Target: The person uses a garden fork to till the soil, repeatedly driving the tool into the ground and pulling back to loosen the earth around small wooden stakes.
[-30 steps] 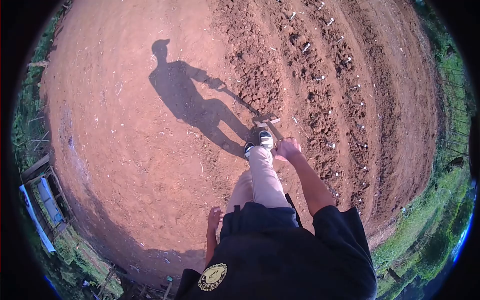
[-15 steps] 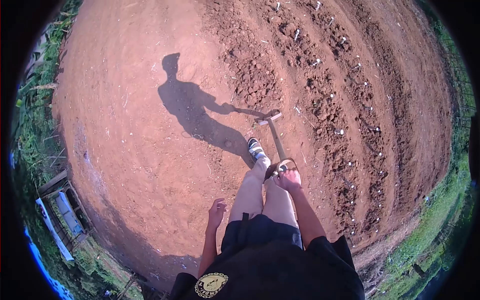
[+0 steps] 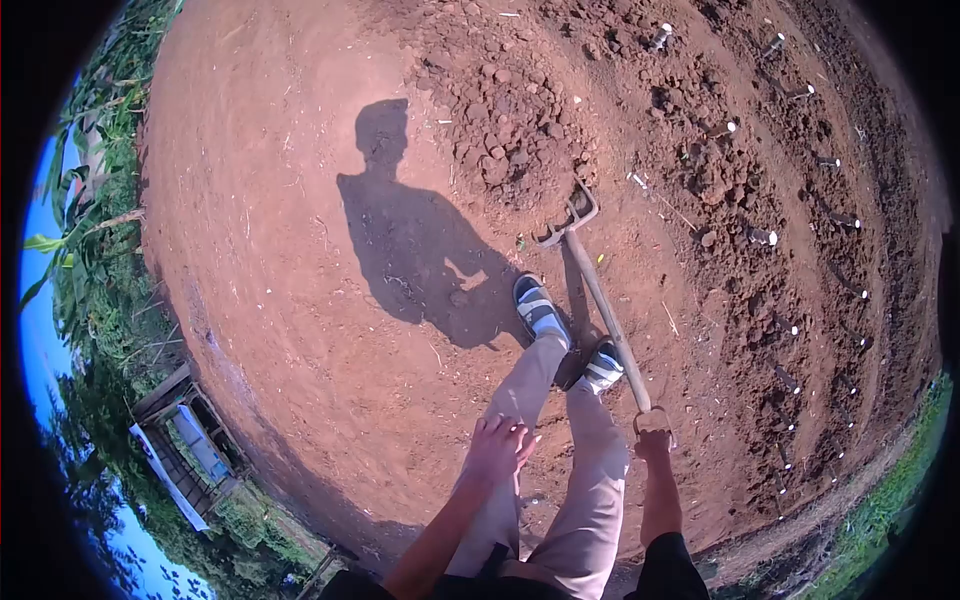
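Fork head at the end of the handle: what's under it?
The fork head lies on red soil beside loose clods. Whether its tines are sunk in cannot be seen. The right hand grips the handle.

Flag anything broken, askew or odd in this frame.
Nothing stands out. The right hand grips the top of the garden fork, whose tines rest on the red soil beside loose clods. The left hand is empty, by the thigh. The pale stubs run in rows.
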Demonstrator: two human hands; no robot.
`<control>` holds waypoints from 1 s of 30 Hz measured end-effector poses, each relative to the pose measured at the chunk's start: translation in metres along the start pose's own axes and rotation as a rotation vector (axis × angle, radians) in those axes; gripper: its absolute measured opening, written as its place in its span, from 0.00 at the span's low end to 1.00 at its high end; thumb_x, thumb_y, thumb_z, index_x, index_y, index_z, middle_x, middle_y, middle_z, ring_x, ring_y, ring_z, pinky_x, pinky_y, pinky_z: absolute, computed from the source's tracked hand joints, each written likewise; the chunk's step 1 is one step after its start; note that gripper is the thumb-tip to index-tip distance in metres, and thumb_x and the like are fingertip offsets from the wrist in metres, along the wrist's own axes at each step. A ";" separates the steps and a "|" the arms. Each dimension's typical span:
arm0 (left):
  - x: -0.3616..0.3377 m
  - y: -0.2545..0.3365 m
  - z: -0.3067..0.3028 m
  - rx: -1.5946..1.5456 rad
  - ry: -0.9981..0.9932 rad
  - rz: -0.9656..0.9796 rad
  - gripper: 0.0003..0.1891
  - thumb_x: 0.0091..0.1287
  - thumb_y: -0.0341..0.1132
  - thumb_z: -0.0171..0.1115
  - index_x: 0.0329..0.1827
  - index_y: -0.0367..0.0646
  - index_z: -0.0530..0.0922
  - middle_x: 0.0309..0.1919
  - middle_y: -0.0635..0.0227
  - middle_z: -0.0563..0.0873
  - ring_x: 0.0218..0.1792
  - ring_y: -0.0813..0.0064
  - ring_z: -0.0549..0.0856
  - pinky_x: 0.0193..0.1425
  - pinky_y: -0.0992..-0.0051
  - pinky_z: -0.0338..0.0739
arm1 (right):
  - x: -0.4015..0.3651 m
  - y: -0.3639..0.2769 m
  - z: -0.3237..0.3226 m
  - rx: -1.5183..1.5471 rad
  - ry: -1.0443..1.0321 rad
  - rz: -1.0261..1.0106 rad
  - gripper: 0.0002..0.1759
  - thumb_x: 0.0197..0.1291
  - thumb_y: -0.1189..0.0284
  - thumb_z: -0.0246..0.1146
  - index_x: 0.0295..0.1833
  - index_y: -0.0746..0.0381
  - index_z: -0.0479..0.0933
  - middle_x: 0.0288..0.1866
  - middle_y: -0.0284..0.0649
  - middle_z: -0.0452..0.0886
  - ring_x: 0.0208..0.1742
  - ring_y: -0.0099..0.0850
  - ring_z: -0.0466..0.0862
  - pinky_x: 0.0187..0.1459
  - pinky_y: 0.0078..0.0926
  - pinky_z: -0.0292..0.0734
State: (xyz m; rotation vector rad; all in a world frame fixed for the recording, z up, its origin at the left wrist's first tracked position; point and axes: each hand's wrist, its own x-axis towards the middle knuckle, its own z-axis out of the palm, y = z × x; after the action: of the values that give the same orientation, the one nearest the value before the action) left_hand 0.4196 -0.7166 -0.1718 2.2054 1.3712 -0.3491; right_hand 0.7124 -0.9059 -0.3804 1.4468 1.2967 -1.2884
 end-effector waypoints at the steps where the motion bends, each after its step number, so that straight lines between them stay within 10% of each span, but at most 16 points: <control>1: 0.007 0.000 0.004 -0.003 -0.032 -0.012 0.10 0.52 0.39 0.62 0.34 0.45 0.77 0.33 0.72 0.79 0.33 0.70 0.75 0.41 0.70 0.66 | 0.010 0.000 0.001 0.001 0.047 0.025 0.17 0.48 0.63 0.54 0.42 0.57 0.77 0.41 0.45 0.80 0.47 0.40 0.79 0.46 0.41 0.71; 7: 0.013 -0.005 0.002 -0.186 0.044 -0.156 0.16 0.48 0.47 0.65 0.30 0.45 0.77 0.27 0.70 0.79 0.32 0.69 0.75 0.41 0.69 0.66 | 0.056 -0.006 0.008 0.062 -0.137 0.143 0.21 0.48 0.69 0.56 0.52 0.58 0.74 0.49 0.44 0.78 0.53 0.38 0.77 0.54 0.36 0.70; 8: 0.009 -0.008 0.005 -0.195 0.056 -0.158 0.16 0.48 0.47 0.65 0.30 0.45 0.77 0.27 0.70 0.79 0.32 0.69 0.75 0.41 0.69 0.66 | 0.048 -0.007 0.011 0.030 -0.003 0.095 0.14 0.46 0.67 0.54 0.37 0.60 0.79 0.38 0.44 0.81 0.44 0.39 0.81 0.45 0.37 0.74; 12: -0.005 0.005 0.006 -0.201 0.017 -0.170 0.15 0.48 0.46 0.65 0.32 0.46 0.77 0.34 0.69 0.79 0.39 0.69 0.74 0.43 0.68 0.66 | -0.011 -0.015 -0.023 0.104 -0.028 0.024 0.17 0.46 0.64 0.54 0.39 0.61 0.78 0.39 0.48 0.80 0.43 0.42 0.80 0.46 0.37 0.74; 19: -0.069 0.020 -0.049 -0.344 0.164 -0.263 0.20 0.55 0.41 0.61 0.50 0.48 0.71 0.41 0.66 0.77 0.46 0.67 0.74 0.52 0.65 0.68 | -0.160 -0.053 -0.175 -0.101 0.041 -0.109 0.21 0.49 0.59 0.51 0.42 0.61 0.78 0.43 0.48 0.79 0.45 0.40 0.80 0.47 0.38 0.73; 21: -0.089 -0.002 -0.053 -1.134 0.138 -0.592 0.17 0.58 0.38 0.59 0.49 0.46 0.71 0.36 0.64 0.80 0.38 0.71 0.79 0.44 0.70 0.74 | -0.209 -0.077 -0.237 -0.193 0.142 -0.191 0.22 0.48 0.58 0.51 0.41 0.61 0.78 0.41 0.48 0.80 0.44 0.40 0.80 0.46 0.38 0.74; 24: -0.137 -0.041 -0.060 -1.450 0.170 -0.728 0.16 0.63 0.42 0.55 0.50 0.46 0.70 0.35 0.64 0.81 0.32 0.76 0.81 0.35 0.76 0.76 | -0.279 -0.117 -0.320 -0.498 0.305 -0.369 0.20 0.46 0.57 0.55 0.38 0.61 0.78 0.35 0.46 0.80 0.39 0.40 0.81 0.42 0.37 0.76; 30: -0.237 -0.084 -0.073 -1.052 0.177 -0.965 0.13 0.59 0.39 0.58 0.45 0.47 0.74 0.36 0.60 0.83 0.38 0.66 0.83 0.42 0.70 0.76 | -0.394 -0.216 -0.504 -0.391 0.609 -0.560 0.17 0.47 0.59 0.59 0.37 0.62 0.76 0.31 0.45 0.79 0.32 0.39 0.79 0.39 0.36 0.76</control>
State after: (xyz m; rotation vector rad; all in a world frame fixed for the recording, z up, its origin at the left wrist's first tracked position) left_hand 0.2331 -0.8259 -0.0232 0.6681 2.0001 0.2405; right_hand 0.6041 -0.4536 0.1091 1.2713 2.3381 -0.8448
